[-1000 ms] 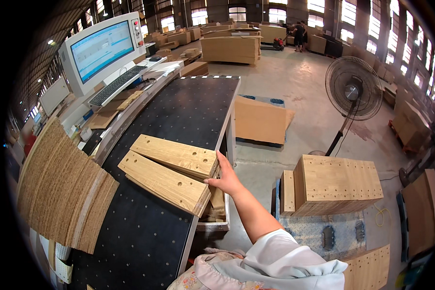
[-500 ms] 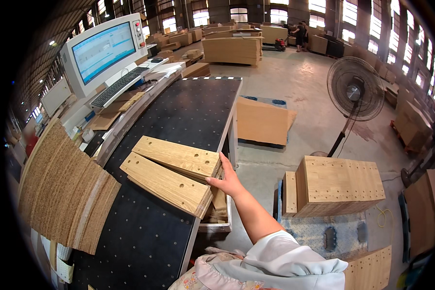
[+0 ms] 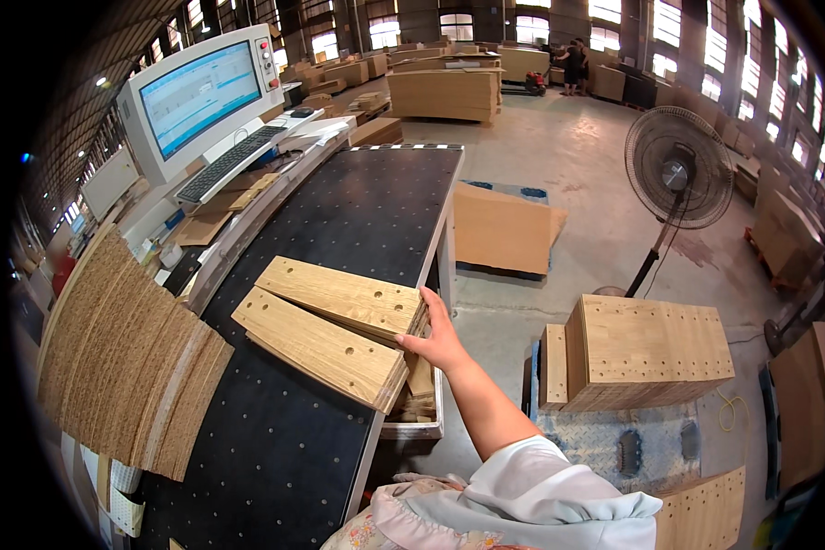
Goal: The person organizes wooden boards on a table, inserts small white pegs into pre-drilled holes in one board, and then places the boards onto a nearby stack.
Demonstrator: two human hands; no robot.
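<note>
Two short stacks of narrow wooden boards with drilled holes lie side by side on the black worktable (image 3: pixel 270 440), angled slightly apart. My right hand (image 3: pixel 440 341) is at the near right end of the farther board stack (image 3: pixel 339 295). Its thumb presses one corner and its fingers reach round the other, gripping that end. The nearer board stack (image 3: pixel 321 353) is untouched, its right end by the table's edge. My left hand is out of view. Under the table edge, an open drawer or bin (image 3: pixel 422 428) holds wood pieces, partly hidden by the boards.
A tall stack of chipboard panels (image 3: pixel 128 357) stands at the left. Behind it are a monitor (image 3: pixel 202 96) and keyboard (image 3: pixel 229 165). On the right, a pallet (image 3: pixel 614 449) carries stacked drilled boards (image 3: pixel 651 344), with a standing fan (image 3: pixel 678 170) beyond. People (image 3: pixel 573 66) are far off.
The whole view has shifted slightly, moving the scene a little to the right. My right hand keeps the same place on the board stack.
</note>
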